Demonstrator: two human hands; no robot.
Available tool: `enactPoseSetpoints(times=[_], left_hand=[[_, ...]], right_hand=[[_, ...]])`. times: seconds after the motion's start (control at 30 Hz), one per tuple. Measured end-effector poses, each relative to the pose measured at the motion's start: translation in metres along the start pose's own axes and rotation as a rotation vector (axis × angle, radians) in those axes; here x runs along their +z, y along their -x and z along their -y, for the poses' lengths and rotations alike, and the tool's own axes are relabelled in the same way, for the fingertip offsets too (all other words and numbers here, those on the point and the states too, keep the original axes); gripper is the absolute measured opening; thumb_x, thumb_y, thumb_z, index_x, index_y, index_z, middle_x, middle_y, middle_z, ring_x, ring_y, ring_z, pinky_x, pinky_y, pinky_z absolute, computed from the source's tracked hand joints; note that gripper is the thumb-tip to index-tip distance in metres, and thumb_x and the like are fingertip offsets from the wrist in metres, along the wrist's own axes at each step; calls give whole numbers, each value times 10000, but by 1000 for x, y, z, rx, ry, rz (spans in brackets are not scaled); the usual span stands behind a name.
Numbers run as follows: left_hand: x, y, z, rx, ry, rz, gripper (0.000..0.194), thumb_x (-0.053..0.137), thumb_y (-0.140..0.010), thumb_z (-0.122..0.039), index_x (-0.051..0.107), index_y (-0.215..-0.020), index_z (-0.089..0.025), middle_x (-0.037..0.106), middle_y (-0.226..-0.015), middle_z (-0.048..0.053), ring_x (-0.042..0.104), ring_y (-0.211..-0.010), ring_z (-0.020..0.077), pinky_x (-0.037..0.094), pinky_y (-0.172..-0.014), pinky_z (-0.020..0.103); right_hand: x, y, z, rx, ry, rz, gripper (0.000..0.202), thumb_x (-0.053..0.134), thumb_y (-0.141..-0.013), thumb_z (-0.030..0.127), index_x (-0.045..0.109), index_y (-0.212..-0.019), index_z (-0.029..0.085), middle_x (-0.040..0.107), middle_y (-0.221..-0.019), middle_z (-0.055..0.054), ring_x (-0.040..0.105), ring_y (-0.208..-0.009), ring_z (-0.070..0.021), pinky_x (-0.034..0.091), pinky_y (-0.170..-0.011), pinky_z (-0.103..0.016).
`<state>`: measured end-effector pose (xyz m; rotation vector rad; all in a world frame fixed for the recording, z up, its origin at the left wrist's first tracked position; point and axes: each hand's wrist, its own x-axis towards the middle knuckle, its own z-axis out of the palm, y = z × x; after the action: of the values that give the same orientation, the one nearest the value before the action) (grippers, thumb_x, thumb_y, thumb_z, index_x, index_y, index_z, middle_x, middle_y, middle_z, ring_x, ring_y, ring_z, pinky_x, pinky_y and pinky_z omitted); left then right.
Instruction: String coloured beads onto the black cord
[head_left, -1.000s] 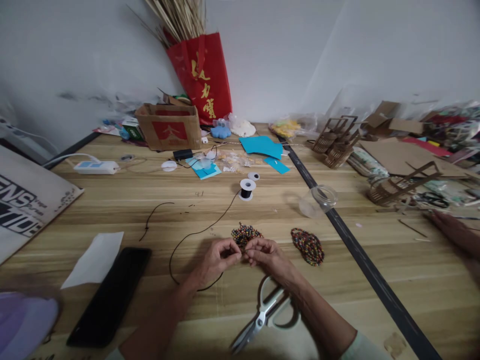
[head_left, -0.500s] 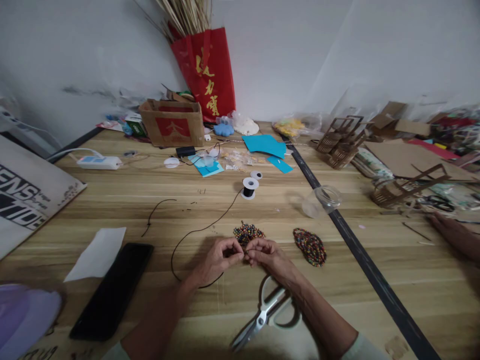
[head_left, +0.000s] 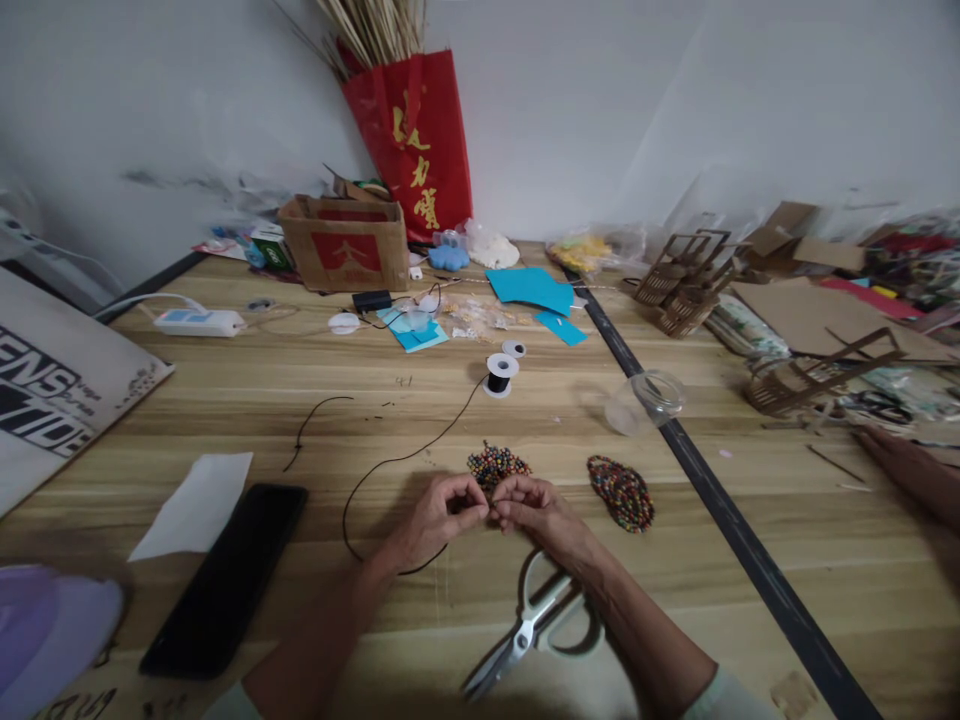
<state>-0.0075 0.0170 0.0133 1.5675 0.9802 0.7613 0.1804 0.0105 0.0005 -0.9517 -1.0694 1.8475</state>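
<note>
Your left hand (head_left: 442, 515) and right hand (head_left: 538, 510) work tip to tip, thumbs near forefingers; cannot tell what, if anything, each grasps. Beads (head_left: 497, 464) lie just beyond your fingers. Black cord (head_left: 346, 512) loops from spool (head_left: 499, 378) toward your left wrist.

a wood-grain table (head_left: 420, 410) held scissors (head_left: 523, 636), a black phone (head_left: 225, 585) beside white paper (head_left: 193, 508), a spool of black cord (head_left: 498, 383), a bead heap (head_left: 498, 464), a coiled bead strand (head_left: 621, 494), and a cardboard box (head_left: 349, 250).
</note>
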Motion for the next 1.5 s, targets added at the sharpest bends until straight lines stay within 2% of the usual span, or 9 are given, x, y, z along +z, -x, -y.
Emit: enactPoseSetpoints(times=[1.13,1.5], left_hand=[[1,-1,3,-7,-24,11,128,594,-786,-246,608,-704,-149,576,-678,-7,499,-669,133,372,-646,233],[2,-1,5,13,-42,3,127,604,-793,-233,628,-708,-141,610,-676,1,522,-663,130,381,-637,226]], right_hand=[[-4,-2,-2,-17,40,33,248,816,-678,347,680,-753,153,643,-683,11,548,-569,-86,465,-589,-223],[-2,-1,-1,-17,45,66,294,813,-678,387,639,-771,169,633,-676,13,557,-605,-104,450,-599,-230]])
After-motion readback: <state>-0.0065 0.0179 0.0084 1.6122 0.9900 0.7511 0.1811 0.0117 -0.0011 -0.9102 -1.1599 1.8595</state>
